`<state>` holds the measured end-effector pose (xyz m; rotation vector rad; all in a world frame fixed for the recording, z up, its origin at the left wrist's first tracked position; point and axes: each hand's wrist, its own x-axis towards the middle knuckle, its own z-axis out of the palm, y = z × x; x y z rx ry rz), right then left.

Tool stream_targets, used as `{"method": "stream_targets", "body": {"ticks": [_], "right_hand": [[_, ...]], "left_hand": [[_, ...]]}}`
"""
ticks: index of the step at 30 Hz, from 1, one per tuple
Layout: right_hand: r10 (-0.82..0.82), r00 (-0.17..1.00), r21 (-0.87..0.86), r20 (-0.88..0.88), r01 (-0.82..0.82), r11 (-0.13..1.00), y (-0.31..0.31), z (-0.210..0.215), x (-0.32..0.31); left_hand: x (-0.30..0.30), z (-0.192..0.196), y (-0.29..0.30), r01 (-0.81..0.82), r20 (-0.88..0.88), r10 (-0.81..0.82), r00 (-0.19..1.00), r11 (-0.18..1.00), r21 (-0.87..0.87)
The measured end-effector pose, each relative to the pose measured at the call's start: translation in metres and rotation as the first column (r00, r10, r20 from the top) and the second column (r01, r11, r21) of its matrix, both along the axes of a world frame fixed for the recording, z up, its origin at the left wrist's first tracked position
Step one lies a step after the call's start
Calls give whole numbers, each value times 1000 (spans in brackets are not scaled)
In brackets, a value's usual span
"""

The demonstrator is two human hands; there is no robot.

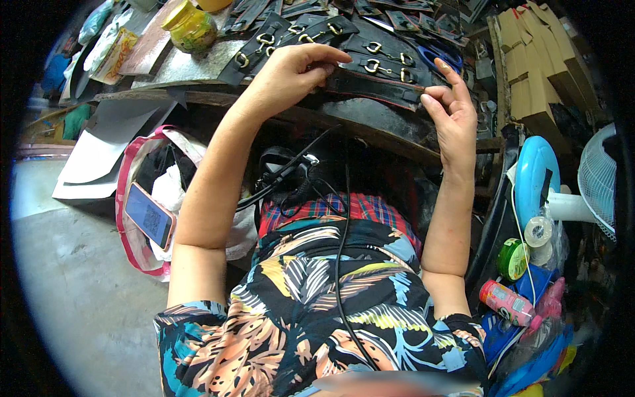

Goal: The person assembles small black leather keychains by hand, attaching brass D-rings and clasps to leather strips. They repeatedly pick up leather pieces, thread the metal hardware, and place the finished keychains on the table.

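At the bench edge a black leather strip with reddish edges lies between my two hands. My left hand is closed at its left end, thumb and fingers bent together; the fingertips partly hide what they grip. My right hand pinches the right end between thumb and a finger, with another finger raised. Just beyond the strip rest black leather straps with brass-coloured buckles. More buckled straps lie past my left hand. Blue-handled scissors sit behind my right fingertips.
A yellow jar stands on the bench at the far left. Several leather pieces cover the back. Cardboard is stacked at the right, above a fan. A phone lies on a bag at my left.
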<state>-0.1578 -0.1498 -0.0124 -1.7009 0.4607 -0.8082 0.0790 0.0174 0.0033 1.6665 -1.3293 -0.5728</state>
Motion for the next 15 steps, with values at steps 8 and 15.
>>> {"method": "stream_targets", "body": {"ticks": [8,15], "right_hand": [[-21,998,-28,57,23,999,-2,-7,3],[-68,998,-147,-13,65,987,2,7,-7]], "left_hand": [[-19,15,9,-81,291,90,952,996,-46],[-25,18,4,2,387,65,920,985,-171]]}}
